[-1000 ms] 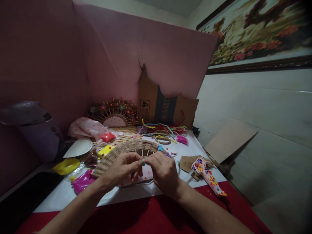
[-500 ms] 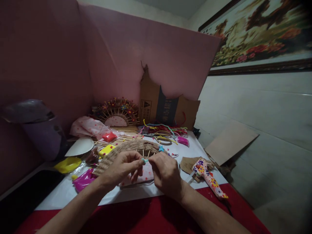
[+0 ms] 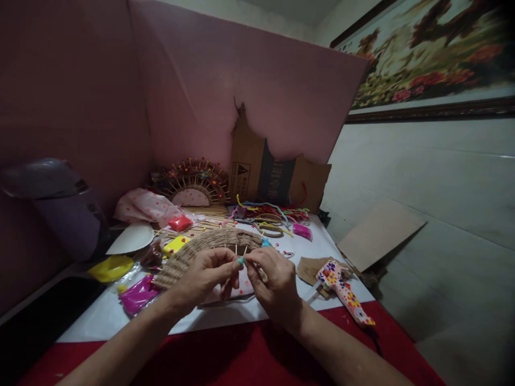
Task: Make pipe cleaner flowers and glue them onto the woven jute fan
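Between my hands is a small lump of turquoise modelling clay [image 3: 240, 261]. My left hand [image 3: 207, 274] is closed, pinching the clay between thumb and index finger. From the other side, my right hand [image 3: 274, 283] has its thumb and fingertips pressed together at the clay. Just behind and below lies a twine-wrapped arch [image 3: 201, 245] with short sticks, partly hidden by my hands. A blue clay flower [image 3: 266, 243] sits on the arch's right part. Dotted pink fabric [image 3: 244, 284] shows under my hands.
A finished-looking stick fan [image 3: 191, 197] stands at the back. Scissors [image 3: 270, 230] lie near coloured pipe cleaners [image 3: 289, 212]. On the right, a flowered glue gun [image 3: 341, 289] rests by cardboard [image 3: 311, 271]. Clay packs in yellow [image 3: 110, 269] and magenta [image 3: 139, 295] lie left.
My fingertips have shifted slightly on the turquoise clay, which now looks more compact. My right hand's fingers have turned a little, and the view has moved slightly.
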The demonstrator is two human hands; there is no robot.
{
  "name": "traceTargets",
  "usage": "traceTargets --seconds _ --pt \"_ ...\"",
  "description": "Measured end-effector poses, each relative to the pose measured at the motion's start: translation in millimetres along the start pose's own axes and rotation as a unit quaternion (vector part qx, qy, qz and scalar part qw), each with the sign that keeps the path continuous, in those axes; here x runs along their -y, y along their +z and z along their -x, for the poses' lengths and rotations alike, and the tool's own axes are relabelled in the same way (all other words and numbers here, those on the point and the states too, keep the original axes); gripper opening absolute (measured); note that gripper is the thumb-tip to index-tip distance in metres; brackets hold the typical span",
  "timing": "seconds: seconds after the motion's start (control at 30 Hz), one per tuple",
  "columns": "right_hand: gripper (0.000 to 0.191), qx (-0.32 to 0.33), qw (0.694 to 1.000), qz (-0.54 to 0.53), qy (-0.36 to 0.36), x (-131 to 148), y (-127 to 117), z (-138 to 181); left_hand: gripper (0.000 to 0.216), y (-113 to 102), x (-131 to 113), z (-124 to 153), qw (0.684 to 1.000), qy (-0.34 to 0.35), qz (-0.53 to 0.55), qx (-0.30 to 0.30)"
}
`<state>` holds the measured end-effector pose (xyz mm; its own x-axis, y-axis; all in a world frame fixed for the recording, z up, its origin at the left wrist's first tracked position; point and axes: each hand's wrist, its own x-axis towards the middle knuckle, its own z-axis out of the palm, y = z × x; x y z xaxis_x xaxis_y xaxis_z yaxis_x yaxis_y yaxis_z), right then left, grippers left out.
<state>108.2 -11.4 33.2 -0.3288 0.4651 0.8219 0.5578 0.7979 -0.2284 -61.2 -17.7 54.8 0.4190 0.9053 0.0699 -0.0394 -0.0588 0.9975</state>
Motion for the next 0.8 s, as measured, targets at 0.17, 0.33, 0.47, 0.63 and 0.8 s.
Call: traceTargets --seconds 0.17,0.33,0.47,0.63,0.8 --pt "0.007 -0.038 0.999 0.033 0.016 3.2 -3.5 -2.9 0.021 -1.7 -0.9 1.7 0.999 0.030 0.011 -0.020" --pt "0.007 -0.026 0.999 0.015 0.032 6.1 -4.3 -4.1 0.022 0.6 -4.0 2.0 0.998 0.054 0.013 -0.033" --pt "0.010 -0.022 0.996 -0.069 0.053 14.4 -5.1 -5.0 0.022 4.6 -5.9 2.5 0.996 0.071 0.013 -0.044" --pt "0.015 -0.023 0.994 -0.091 0.052 20.1 -3.8 -3.1 0.023 7.0 -7.4 3.6 0.996 0.076 0.003 -0.054" --pt "0.020 -0.023 0.995 -0.091 0.033 16.7 0.7 1.1 0.024 4.6 -5.2 3.3 0.997 0.055 0.031 -0.041"
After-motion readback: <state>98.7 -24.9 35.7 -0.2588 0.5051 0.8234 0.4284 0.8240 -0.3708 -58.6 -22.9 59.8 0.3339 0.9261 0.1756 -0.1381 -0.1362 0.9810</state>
